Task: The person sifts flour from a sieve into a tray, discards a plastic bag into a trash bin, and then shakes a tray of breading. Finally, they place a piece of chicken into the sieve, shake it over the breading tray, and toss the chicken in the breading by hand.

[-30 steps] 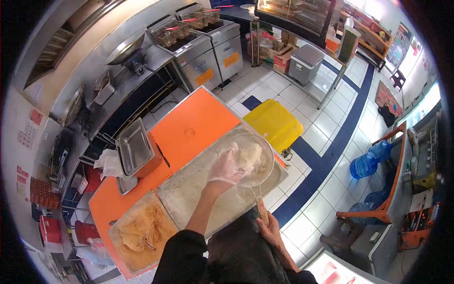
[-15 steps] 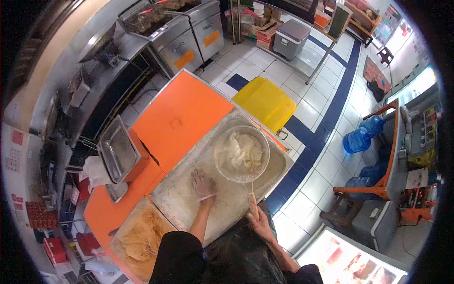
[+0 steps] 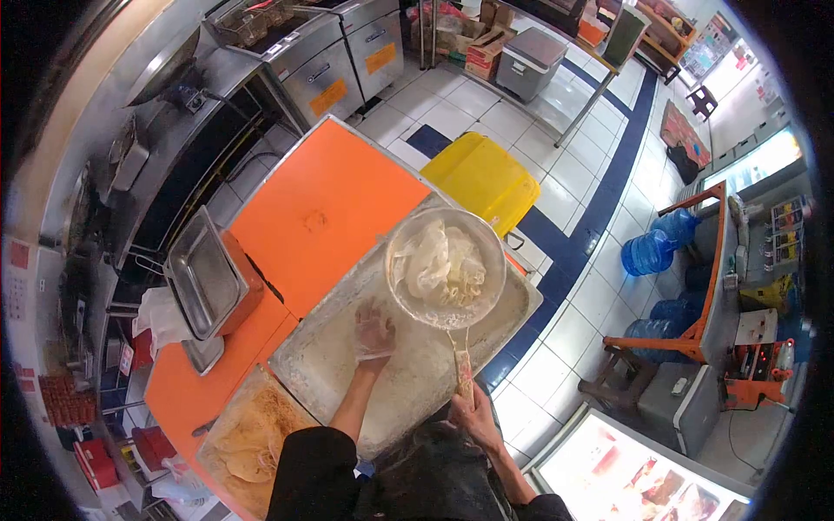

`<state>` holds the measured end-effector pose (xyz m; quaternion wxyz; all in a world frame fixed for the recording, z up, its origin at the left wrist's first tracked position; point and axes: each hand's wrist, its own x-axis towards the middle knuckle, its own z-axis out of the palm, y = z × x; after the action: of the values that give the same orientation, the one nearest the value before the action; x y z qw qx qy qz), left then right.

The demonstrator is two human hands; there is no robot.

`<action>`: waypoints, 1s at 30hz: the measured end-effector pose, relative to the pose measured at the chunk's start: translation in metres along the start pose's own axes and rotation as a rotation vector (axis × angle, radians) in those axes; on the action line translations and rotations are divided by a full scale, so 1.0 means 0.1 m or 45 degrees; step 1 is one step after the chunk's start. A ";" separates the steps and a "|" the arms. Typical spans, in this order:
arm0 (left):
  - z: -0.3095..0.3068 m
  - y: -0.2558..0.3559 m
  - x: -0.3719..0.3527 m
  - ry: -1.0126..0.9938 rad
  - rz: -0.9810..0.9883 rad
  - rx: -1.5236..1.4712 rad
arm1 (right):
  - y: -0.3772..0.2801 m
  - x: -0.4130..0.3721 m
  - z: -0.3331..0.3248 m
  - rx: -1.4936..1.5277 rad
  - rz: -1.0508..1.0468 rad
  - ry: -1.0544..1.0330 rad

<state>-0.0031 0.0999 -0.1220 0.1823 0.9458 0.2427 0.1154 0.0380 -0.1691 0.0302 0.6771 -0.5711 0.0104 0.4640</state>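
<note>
My right hand (image 3: 475,418) is closed around the handle of a round sieve (image 3: 407,306), raised over the far right part of a metal tray (image 3: 291,356). Pale, crumpled, flour-dusted pieces (image 3: 447,265) lie heaped in the sieve. Whitish flour (image 3: 404,382) coats the tray's floor. In a thin clear glove, my left hand (image 3: 374,334) hovers close over the flour, to the left of the sieve, fingers apart and holding nothing.
A second tray with tan crumbs (image 3: 261,430) adjoins at lower left. An orange worktop (image 3: 321,217) extends beyond, bearing a steel pan (image 3: 208,273). A yellow-lidded bin (image 3: 482,182) stands past the tray's far edge. A lit display case (image 3: 625,478) sits at lower right.
The sieve appears slightly larger and nearer, and the pieces in it have shifted. My left hand stays over the tray. The whole view has swung a little.
</note>
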 end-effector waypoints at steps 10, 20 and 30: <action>0.02 0.17 -0.03 0.100 -0.213 -0.087 | -0.29 0.00 0.10 -1.453 0.090 0.096; 0.43 0.55 0.11 -0.243 0.310 -0.190 | -0.72 1.24 -0.66 -1.041 -0.945 1.178; 0.39 0.31 0.46 -0.444 0.449 -0.173 | -0.90 1.77 -0.70 -1.383 -0.825 1.236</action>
<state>0.0612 0.0866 -0.1390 0.2615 0.9647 0.0306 -0.0033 0.2321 -0.1071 -0.0219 0.3251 -0.9342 -0.0898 -0.1163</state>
